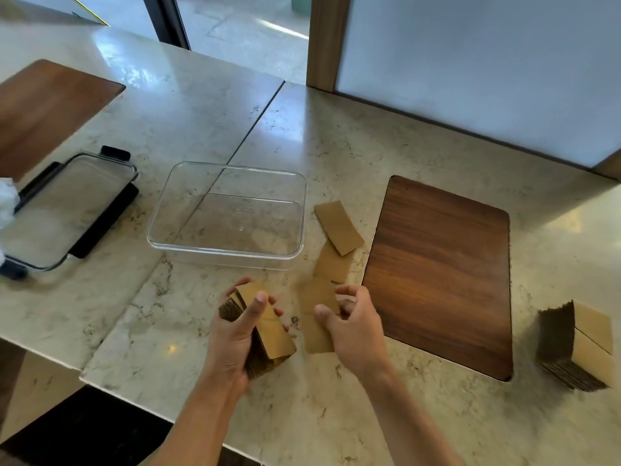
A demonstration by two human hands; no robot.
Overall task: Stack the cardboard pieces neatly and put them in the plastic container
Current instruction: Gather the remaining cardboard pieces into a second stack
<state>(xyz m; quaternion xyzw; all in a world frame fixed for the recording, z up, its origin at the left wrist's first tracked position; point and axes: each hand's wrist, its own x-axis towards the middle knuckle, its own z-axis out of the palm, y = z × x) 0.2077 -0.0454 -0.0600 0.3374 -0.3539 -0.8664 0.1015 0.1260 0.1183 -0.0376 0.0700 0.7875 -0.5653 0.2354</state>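
My left hand (235,334) grips a thick stack of brown cardboard pieces (268,331), thumb across the top. My right hand (353,324) rests just to its right, fingers curled on a loose cardboard piece (316,334) lying flat on the counter. Two more loose pieces lie beyond it, one (332,264) partly under another (339,227). The clear plastic container (228,210) stands empty behind my hands. A second cardboard stack (578,348) sits at the far right.
The container's lid (67,210), clear with black clips, lies to the left. A wooden inset board (440,274) is set in the stone counter on the right, another (47,109) at the far left. The counter's front edge runs below my left hand.
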